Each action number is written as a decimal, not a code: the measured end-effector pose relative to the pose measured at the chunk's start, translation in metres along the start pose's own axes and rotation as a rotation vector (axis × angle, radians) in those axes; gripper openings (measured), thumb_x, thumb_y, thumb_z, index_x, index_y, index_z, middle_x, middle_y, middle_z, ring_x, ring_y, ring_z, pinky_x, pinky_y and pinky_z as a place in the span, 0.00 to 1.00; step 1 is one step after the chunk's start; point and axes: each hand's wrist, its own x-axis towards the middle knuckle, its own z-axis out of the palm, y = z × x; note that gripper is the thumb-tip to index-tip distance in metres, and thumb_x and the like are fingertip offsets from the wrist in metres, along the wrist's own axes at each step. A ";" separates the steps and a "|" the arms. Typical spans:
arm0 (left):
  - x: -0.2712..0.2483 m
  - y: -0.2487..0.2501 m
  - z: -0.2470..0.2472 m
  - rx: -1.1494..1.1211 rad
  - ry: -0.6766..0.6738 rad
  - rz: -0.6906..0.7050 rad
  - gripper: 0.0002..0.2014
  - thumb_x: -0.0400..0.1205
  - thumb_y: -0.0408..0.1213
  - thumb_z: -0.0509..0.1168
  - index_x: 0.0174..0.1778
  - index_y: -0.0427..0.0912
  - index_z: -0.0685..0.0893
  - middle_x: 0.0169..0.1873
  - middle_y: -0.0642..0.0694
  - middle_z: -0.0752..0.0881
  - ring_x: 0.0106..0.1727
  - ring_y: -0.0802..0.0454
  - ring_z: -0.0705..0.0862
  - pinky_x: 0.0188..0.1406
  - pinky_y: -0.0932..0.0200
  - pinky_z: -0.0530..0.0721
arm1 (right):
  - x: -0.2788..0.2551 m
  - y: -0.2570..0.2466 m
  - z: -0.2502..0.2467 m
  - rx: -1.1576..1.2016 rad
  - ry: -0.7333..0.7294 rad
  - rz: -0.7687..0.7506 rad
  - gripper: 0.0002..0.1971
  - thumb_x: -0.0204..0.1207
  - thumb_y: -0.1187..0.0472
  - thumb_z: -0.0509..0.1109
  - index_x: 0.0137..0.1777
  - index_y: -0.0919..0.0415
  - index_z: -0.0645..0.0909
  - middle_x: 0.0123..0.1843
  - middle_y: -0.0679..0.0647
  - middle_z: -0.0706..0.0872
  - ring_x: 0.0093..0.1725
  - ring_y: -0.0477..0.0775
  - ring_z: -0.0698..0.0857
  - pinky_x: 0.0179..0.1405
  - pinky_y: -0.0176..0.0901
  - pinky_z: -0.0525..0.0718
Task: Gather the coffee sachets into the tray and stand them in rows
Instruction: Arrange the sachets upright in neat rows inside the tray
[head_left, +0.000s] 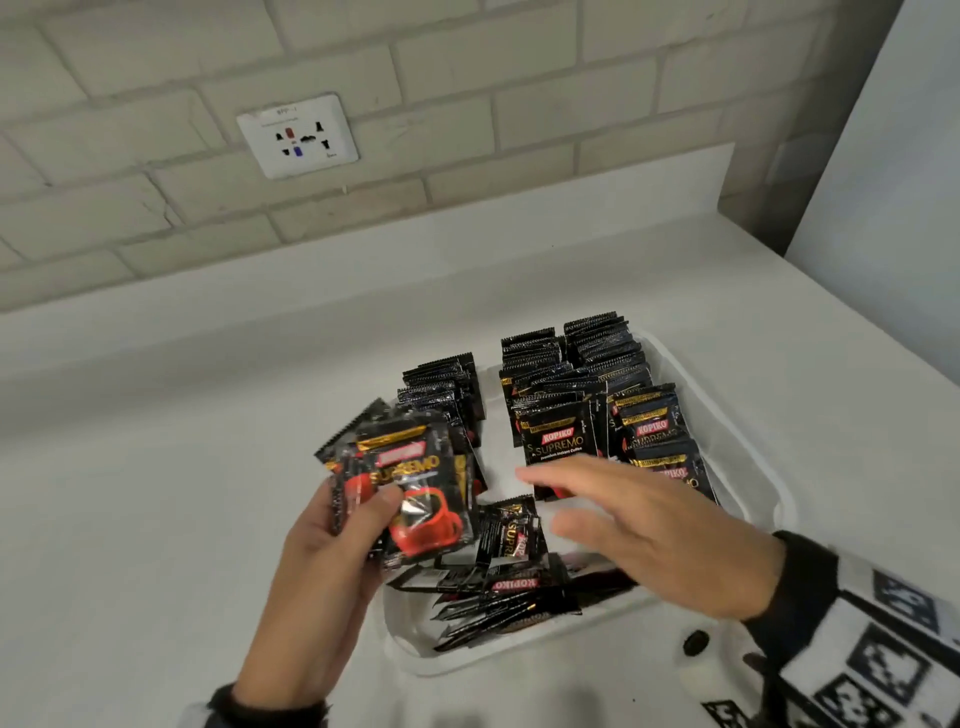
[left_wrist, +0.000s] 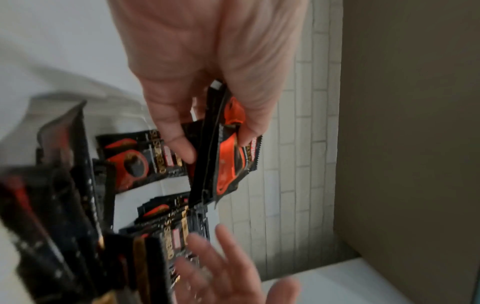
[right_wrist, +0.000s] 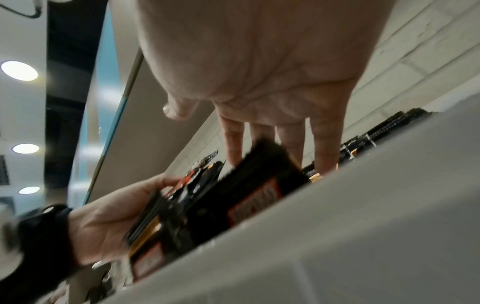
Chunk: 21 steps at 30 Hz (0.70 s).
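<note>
A white counter (head_left: 208, 467) filled the lower field, with a low white upstand (head_left: 363, 249) along its back edge toward 12 o'clock. Above it stood a wall of pale, off-white brick-pattern tiles (head_left: 467, 78) carrying a white socket plate (head_left: 297, 136) at about 11 o'clock, and a plain white panel (head_left: 893, 182) rose at 2 o'clock. The right wrist view caught round recessed ceiling lights (right_wrist: 19, 70) glowing beside a dark ceiling strip (right_wrist: 70, 61).

Head view: even, soft indoor light, wide-angle bending at edges, right hand (head_left: 660, 540) motion-blurred. Left wrist view: dimmer, sachets (left_wrist: 52, 226) smeared at lower left. Right wrist view: round ceiling lights (right_wrist: 19, 70) glare, foreground out of focus.
</note>
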 end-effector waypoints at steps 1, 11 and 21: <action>0.001 -0.001 0.005 0.010 -0.005 -0.012 0.25 0.60 0.41 0.76 0.54 0.39 0.83 0.44 0.38 0.91 0.40 0.46 0.90 0.35 0.57 0.89 | 0.000 0.002 -0.003 0.079 0.060 0.021 0.34 0.66 0.24 0.37 0.71 0.32 0.59 0.68 0.26 0.66 0.67 0.22 0.66 0.63 0.14 0.62; 0.007 -0.008 0.066 0.096 -0.091 -0.060 0.13 0.75 0.35 0.70 0.54 0.48 0.80 0.44 0.47 0.90 0.48 0.48 0.89 0.57 0.45 0.82 | 0.015 -0.005 -0.008 0.650 0.335 0.222 0.18 0.65 0.54 0.76 0.51 0.52 0.74 0.50 0.54 0.84 0.34 0.50 0.87 0.26 0.38 0.84; 0.004 -0.011 0.069 -0.249 -0.154 -0.304 0.15 0.68 0.34 0.67 0.51 0.39 0.82 0.39 0.42 0.90 0.35 0.51 0.88 0.25 0.60 0.85 | 0.011 0.017 0.001 1.040 0.386 0.249 0.11 0.72 0.69 0.69 0.53 0.59 0.78 0.42 0.54 0.90 0.35 0.49 0.88 0.17 0.35 0.81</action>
